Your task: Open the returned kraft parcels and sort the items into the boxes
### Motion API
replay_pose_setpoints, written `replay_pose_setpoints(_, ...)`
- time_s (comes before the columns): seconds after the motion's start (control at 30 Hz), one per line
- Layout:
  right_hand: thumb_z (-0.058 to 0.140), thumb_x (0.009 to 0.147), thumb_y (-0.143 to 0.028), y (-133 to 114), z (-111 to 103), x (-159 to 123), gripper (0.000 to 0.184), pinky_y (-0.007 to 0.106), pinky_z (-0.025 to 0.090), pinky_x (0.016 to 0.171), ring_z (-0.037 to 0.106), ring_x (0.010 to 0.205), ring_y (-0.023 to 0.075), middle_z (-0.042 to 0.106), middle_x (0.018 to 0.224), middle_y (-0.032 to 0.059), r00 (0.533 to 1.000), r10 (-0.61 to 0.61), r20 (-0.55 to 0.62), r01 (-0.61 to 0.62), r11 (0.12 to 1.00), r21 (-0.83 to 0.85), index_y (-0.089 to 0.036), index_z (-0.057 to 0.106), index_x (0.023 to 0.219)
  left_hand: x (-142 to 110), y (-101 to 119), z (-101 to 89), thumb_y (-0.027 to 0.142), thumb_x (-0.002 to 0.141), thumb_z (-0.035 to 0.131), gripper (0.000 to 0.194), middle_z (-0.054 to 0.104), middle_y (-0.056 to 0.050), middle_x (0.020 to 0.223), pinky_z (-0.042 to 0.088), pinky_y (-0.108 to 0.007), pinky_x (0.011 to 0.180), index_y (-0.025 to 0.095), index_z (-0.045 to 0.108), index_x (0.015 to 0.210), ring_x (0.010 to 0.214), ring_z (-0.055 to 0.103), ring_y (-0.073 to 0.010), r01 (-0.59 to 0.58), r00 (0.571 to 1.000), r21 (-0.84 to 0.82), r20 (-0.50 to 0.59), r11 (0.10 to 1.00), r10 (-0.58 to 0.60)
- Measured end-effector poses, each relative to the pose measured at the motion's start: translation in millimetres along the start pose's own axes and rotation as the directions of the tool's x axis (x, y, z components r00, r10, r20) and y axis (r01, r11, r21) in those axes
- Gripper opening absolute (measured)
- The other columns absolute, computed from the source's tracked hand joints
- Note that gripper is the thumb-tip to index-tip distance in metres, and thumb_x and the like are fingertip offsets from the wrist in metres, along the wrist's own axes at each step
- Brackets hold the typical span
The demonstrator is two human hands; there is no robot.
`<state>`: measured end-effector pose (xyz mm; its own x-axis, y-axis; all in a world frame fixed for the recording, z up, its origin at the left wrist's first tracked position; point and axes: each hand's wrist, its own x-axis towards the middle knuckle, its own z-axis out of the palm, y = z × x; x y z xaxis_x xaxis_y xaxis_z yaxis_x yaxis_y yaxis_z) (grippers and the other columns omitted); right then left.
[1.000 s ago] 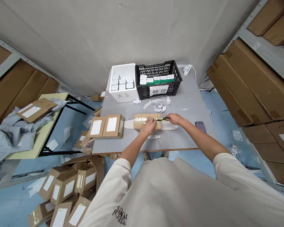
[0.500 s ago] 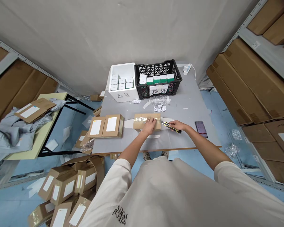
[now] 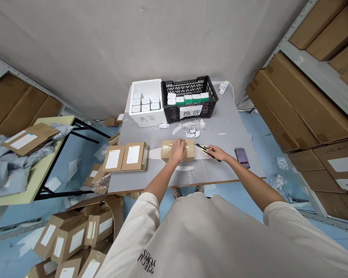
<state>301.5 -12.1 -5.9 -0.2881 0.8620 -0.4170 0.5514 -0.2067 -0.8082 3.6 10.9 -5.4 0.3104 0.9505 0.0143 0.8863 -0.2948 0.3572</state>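
Left hand [image 3: 178, 151]: fingers spreading, pressing down on top of the taped box [image 3: 169, 150].
Right hand [image 3: 216, 153]: fingers curling round the handle of a yellow-and-black utility knife [image 3: 207, 152], pinching it, tip pointing at the box and just beside its right end.
Box: lying near the middle of the grey table [image 3: 226, 133], on white backing paper [image 3: 155, 153].
Phone [image 3: 242, 157]: lying right of the right hand.
Two labelled kraft boxes [image 3: 132, 156]: sitting left of the box, touching each other.
Plastic scraps [image 3: 191, 125]: lying far of the box.
Foam box [image 3: 146, 117] and black crate [image 3: 188, 112]: standing side by side at the far edge, both holding white cartons.
Cardboard boxes [image 3: 69, 239]: heaping on the floor, near left.
Shelved cartons [image 3: 304, 104]: lining the right.
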Motion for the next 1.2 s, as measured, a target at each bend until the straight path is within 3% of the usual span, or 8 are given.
replay_pose_setpoints(0.1,0.045,0.104,-0.049,-7,4,-4,0.039,0.03,0.055,0.077,0.07,0.083,0.0198,0.076,0.1,0.0065,0.993,-0.107,-0.057,0.096,0.981,-0.169,-0.022,0.069,0.118,6,-5,4.2,0.021,0.096,0.05,0.052,0.046,-0.016,0.154,0.031,-0.05,0.12,0.022,0.044,0.148,0.145,0.039,-0.0319,0.017,1.0,0.054,0.002,0.998,-0.017)
replay_pose_setpoints(0.2,0.051,0.102,-0.043,-15,9,-9,0.036,0.033,0.052,0.091,0.069,0.104,0.0248,0.074,0.118,0.0074,0.971,-0.23,-0.068,0.182,0.891,-0.415,-0.026,0.072,0.126,10,-9,8.5,0.021,0.093,0.054,0.059,0.042,-0.018,0.158,0.024,-0.054,0.123,0.022,0.041,0.15,0.151,0.032,-0.0338,0.006,0.999,0.084,0.045,0.996,-0.01)
replay_pose_setpoints(0.37,0.055,0.101,-0.041,-23,12,-10,0.042,0.035,0.046,0.096,0.065,0.11,0.0275,0.071,0.121,0.0107,0.964,-0.255,-0.073,0.152,0.757,-0.635,-0.027,0.067,0.139,10,-10,8.6,0.023,0.096,0.048,0.06,0.045,-0.017,0.156,0.023,-0.053,0.124,0.023,0.037,0.155,0.15,0.035,-0.0324,-0.018,0.998,0.077,0.067,0.997,0.012)
replay_pose_setpoints(0.53,0.055,0.102,-0.042,-16,24,-2,0.042,0.036,0.043,0.098,0.063,0.113,0.028,0.071,0.117,0.0108,0.954,-0.28,-0.11,0.144,0.744,-0.652,-0.028,0.067,0.14,1,-5,9.8,0.027,0.101,0.039,0.062,0.045,-0.015,0.159,0.018,-0.055,0.125,0.025,0.028,0.161,0.151,0.033,-0.0318,-0.004,1.0,0.081,0.007,0.997,0.004)
replay_pose_setpoints(0.77,0.049,0.104,-0.045,-8,50,3,0.045,0.038,0.041,0.098,0.06,0.112,0.0288,0.069,0.121,0.0119,0.938,-0.26,-0.231,0.054,0.765,-0.642,-0.029,0.064,0.143,-3,-5,11.4,0.029,0.102,0.035,0.058,0.042,-0.016,0.162,0.017,-0.056,0.126,0.023,0.032,0.16,0.154,0.029,-0.0311,-0.003,1.0,0.062,0.003,0.998,0.002)
replay_pose_setpoints(0.93,0.047,0.105,-0.046,-3,41,0,0.047,0.04,0.039,0.097,0.057,0.114,0.0306,0.066,0.125,0.013,0.934,-0.287,-0.212,0.072,0.733,-0.677,-0.029,0.062,0.146,-3,-3,10.8,0.029,0.102,0.037,0.059,0.042,-0.015,0.161,0.019,-0.056,0.126,0.025,0.03,0.161,0.154,0.029,-0.0304,0.009,1.0,0.081,0.012,0.997,-0.01)
replay_pose_setpoints(1.2,0.048,0.104,-0.047,10,33,4,0.046,0.04,0.039,0.096,0.057,0.116,0.0312,0.067,0.128,0.0129,0.926,-0.289,-0.243,0.078,0.777,-0.624,-0.028,0.064,0.143,-2,-3,14.3,0.028,0.103,0.034,0.056,0.043,-0.014,0.161,0.017,-0.054,0.126,0.025,0.034,0.159,0.153,0.03,-0.0293,0.016,1.0,0.094,0.007,0.995,-0.017)
